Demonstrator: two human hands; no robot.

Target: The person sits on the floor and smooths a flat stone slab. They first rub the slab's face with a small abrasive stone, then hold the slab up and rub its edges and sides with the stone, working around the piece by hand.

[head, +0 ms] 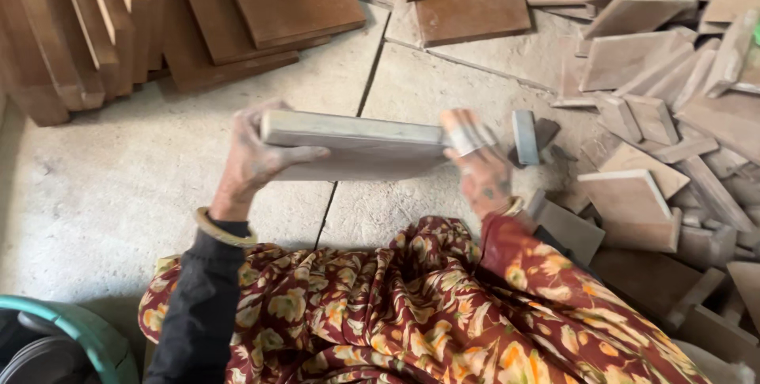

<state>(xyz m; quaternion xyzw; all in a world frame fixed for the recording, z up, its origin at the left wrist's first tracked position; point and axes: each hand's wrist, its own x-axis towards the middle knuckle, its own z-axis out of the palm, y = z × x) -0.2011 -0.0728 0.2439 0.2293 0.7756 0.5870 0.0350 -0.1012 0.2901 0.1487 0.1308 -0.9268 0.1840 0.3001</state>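
No packages, labels, signs or screens in view.

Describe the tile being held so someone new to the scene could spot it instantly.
Start from the pale concrete floor, between the stacked brown slabs at upper left and the pile of broken tile pieces on the right. Centre frame, above the floral cloth, the left hand and right hand grip a flat square tile by opposite edges. It alone is off the ground, whole, with a dusty grey edge.
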